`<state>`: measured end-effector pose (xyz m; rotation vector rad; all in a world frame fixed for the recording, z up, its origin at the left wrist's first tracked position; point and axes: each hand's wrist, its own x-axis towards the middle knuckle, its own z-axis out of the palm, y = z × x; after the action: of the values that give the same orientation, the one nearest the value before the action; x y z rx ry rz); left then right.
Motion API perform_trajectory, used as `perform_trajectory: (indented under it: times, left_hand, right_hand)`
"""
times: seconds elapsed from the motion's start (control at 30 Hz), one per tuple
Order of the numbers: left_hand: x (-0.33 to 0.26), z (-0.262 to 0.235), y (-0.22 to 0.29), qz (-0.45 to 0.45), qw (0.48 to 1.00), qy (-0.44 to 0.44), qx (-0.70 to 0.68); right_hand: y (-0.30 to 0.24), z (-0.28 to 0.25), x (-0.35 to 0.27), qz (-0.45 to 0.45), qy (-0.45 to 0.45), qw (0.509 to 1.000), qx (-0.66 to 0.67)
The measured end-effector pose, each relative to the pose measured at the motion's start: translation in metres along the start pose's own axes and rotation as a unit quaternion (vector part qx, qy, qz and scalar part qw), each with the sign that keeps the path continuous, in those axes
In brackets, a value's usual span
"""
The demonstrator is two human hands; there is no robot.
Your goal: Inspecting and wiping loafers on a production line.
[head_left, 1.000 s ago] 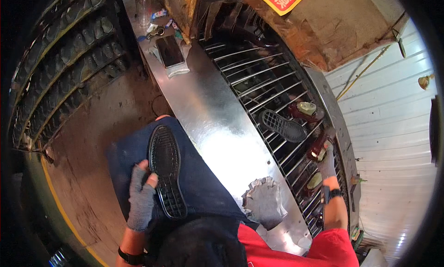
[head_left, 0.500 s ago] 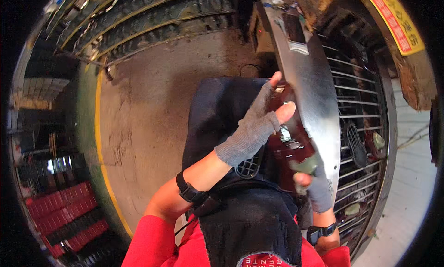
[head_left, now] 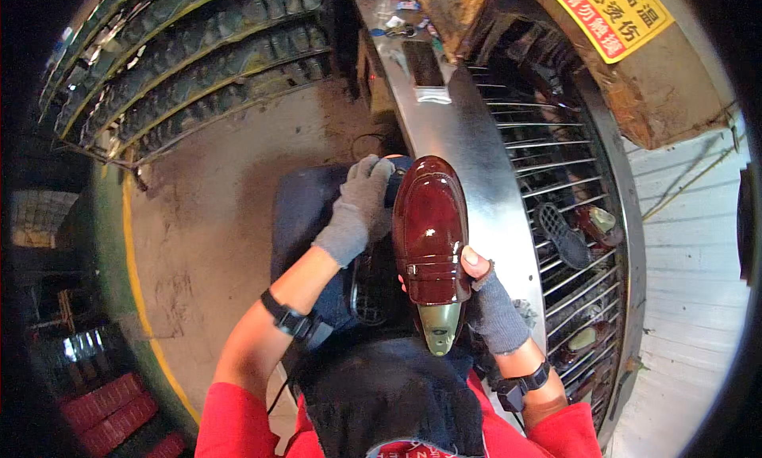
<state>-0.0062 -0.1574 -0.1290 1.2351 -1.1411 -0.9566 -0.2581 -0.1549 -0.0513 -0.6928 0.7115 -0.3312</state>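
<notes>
The right hand (head_left: 486, 299) (in a grey fingerless glove) is closed around the heel end of a glossy dark red shoe (head_left: 430, 224), thumb pressed to its side. The shoe is held toe-away over the person's lap, with an olive-green last (head_left: 439, 327) sticking out of its opening. The left hand (head_left: 359, 208), also in a grey glove, has its grip curled around the toe end of a black sole (head_left: 371, 287) that lies under the shoe on a dark blue apron (head_left: 298, 212). Just right of the shoe runs a long sheet-metal desk (head_left: 484, 172), and beyond it a wire-bar conveyor (head_left: 548, 152) carrying 1 black sole (head_left: 559, 234) and another dark red shoe (head_left: 599, 224).
</notes>
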Motion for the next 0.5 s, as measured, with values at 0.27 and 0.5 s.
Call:
perform_trajectory:
  times: [0.27, 0.5]
  left_hand:
    - [0.001, -0.050, 0.036, -0.205, 0.943, -0.048, -0.259]
    - [-0.015, -0.051, 0.049, 0.028, 0.997, -0.039, -0.058]
  right_hand:
    - [0.007, -0.012, 0.004, 0.054, 0.016, 0.998, 0.031]
    - [0.036, 0.012, 0.040, 0.083, -0.059, 0.994, 0.040]
